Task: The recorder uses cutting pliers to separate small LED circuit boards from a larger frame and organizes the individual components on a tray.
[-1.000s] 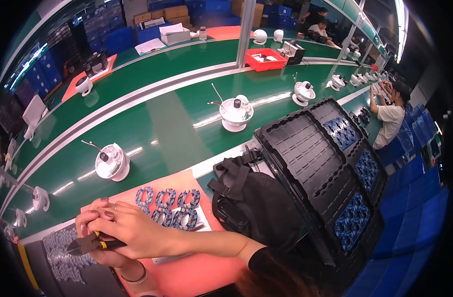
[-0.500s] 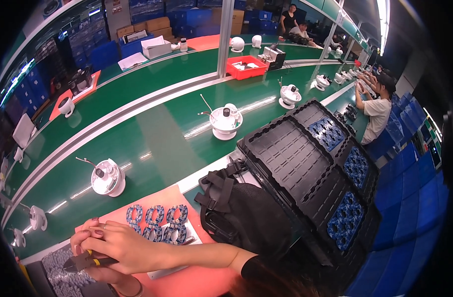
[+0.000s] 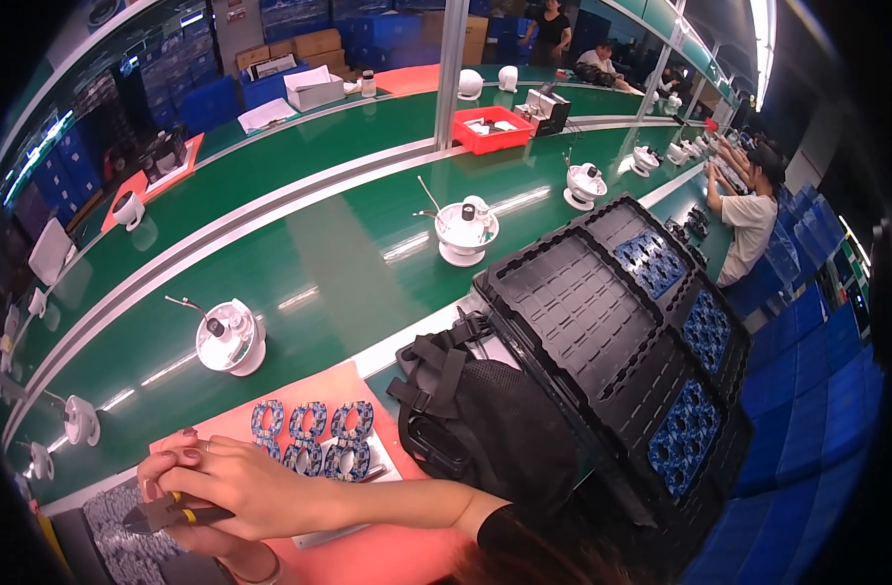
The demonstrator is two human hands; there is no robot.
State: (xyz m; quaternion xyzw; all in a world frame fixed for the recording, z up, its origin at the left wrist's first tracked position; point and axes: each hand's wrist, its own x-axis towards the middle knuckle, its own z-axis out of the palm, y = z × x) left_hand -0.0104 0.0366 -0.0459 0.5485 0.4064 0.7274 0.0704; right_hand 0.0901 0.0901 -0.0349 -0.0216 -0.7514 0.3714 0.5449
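My right hand (image 3: 226,478) is curled at the lower left around a pair of side cutters (image 3: 168,513) with dark jaws and yellow-marked handles. The jaws point left, over a grey, ridged pad. My left hand (image 3: 207,541) lies low against the right one, its fingers bent and mostly hidden; what they grip cannot be made out. Just beyond my right forearm, several blue figure-eight circuit boards (image 3: 307,421) stand in rows on a pale metal fixture (image 3: 378,458). The fixture rests on a pink mat (image 3: 412,546).
White round housings (image 3: 231,339) with loose wires sit along the green conveyor belt (image 3: 338,283). A black backpack (image 3: 495,419) and black trays (image 3: 573,302) with blue board panels (image 3: 685,434) occupy my right side. A red bin (image 3: 492,142) stands beyond; people are farther along the line.
The white housings have travelled a little to the right along the belt. My hands and the cutters stay nearly in place. The view has shifted slightly.
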